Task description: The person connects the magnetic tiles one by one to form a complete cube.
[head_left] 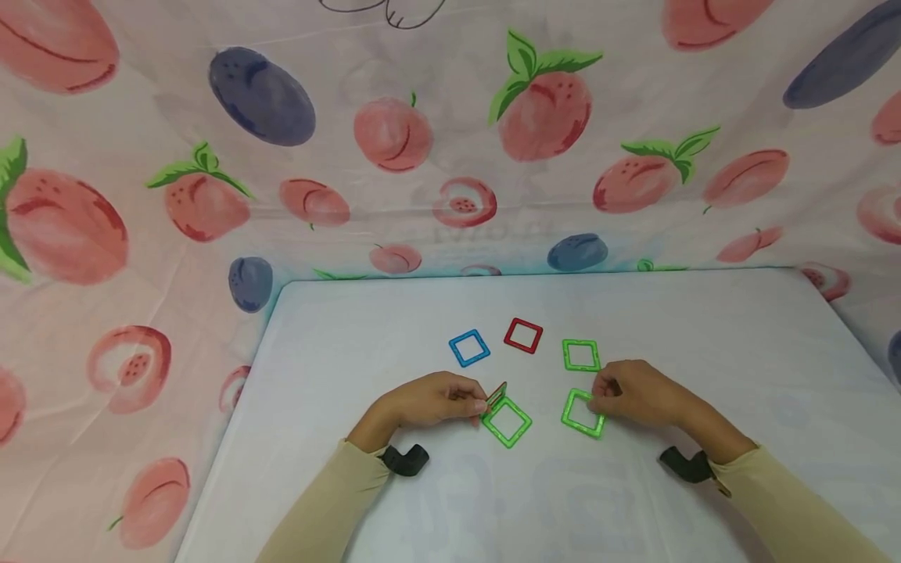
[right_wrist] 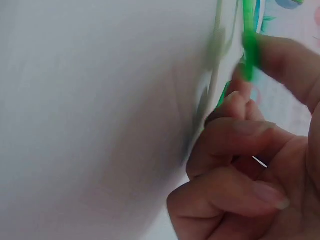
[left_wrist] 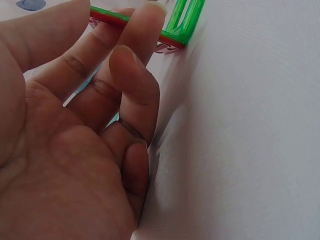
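Observation:
My left hand (head_left: pixel 432 400) pinches an upright magnetic tile (head_left: pixel 497 395) with red and green edges between thumb and fingers. This tile stands at the upper left edge of a flat green square frame tile (head_left: pixel 521 431). In the left wrist view its red and green edge (left_wrist: pixel 112 18) runs behind the fingertips and meets a green frame (left_wrist: pixel 189 22). My right hand (head_left: pixel 644 395) pinches the right side of another green square frame (head_left: pixel 583 428), seen blurred as a green strip (right_wrist: pixel 250 55) in the right wrist view. Its other fingers are curled.
Behind the hands, a blue square frame (head_left: pixel 457 356), a red one (head_left: pixel 518 346) and a green one (head_left: pixel 581 368) lie on the white table (head_left: pixel 366 328). A fruit-patterned cloth (head_left: pixel 408 70) hangs along the back and left. Black bands (head_left: pixel 404 461) sit at both wrists.

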Tool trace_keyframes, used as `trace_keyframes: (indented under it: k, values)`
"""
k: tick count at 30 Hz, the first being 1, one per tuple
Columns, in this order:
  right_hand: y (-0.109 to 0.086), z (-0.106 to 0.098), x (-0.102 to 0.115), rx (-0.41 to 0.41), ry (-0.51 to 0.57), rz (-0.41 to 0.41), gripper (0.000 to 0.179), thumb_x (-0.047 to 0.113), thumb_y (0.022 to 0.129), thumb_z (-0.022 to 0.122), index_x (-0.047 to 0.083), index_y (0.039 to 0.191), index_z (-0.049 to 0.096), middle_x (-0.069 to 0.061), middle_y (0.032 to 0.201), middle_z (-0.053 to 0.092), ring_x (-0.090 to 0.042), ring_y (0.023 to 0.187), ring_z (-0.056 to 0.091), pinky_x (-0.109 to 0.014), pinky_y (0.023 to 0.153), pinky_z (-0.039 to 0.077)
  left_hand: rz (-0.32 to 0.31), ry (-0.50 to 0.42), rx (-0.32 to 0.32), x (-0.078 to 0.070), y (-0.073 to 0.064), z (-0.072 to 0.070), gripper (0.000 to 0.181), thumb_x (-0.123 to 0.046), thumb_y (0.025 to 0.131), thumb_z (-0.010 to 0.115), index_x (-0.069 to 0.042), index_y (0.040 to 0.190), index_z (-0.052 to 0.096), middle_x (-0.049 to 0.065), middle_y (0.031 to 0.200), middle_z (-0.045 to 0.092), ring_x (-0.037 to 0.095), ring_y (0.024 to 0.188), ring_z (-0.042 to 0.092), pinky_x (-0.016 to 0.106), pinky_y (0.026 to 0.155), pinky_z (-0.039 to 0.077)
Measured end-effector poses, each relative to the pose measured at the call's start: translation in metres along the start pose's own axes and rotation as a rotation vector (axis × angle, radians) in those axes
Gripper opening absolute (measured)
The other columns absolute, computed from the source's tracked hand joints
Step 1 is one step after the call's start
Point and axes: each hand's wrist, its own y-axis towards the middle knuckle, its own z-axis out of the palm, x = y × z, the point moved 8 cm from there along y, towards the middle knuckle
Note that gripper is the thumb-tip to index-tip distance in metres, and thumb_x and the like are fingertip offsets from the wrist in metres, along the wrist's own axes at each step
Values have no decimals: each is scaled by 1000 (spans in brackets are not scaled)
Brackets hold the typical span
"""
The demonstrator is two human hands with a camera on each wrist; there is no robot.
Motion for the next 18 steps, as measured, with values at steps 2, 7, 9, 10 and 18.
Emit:
trace_keyframes:
  k: [2,7,9,10,18]
  values:
    - [-2,-2,0,-11,27,-1,15,23,93,73,16,81,67,8,72,54,-7,69,48,-23,65,40,-1,-5,0,0,0,0,22,-31,105,58,-15,109,73,-1,92,73,5,88,57,21,79,44]
    - [-1,-4,-4,-9,127,58,12,24,95,72,15,87,73,4,80,64,-11,75,53,-25,68,43,-14,-15,-8,1,1,0,21,-31,105,59,-16,109,74,-3,91,73,5,88,57,22,78,44]
    - [0,-3,-7,11,177,111,16,30,94,72,15,88,75,2,84,65,-15,81,53,-26,70,44,-16,-18,-8,1,1,0,21,-31,105,59,-16,109,74,-3,91,73,6,88,57,22,78,44]
    - [1,-2,-8,22,200,138,19,33,94,72,15,89,75,1,85,64,-16,83,52,-27,70,43,-18,-19,-8,2,1,0,21,-31,105,59,-17,109,74,-3,91,73,5,88,57,22,78,44]
    - [6,6,-11,87,419,258,32,38,98,68,7,100,75,2,70,38,-14,68,38,-29,60,31,-14,-34,-13,-2,3,-2,22,-30,105,59,-15,109,74,0,92,73,6,88,57,22,79,44]
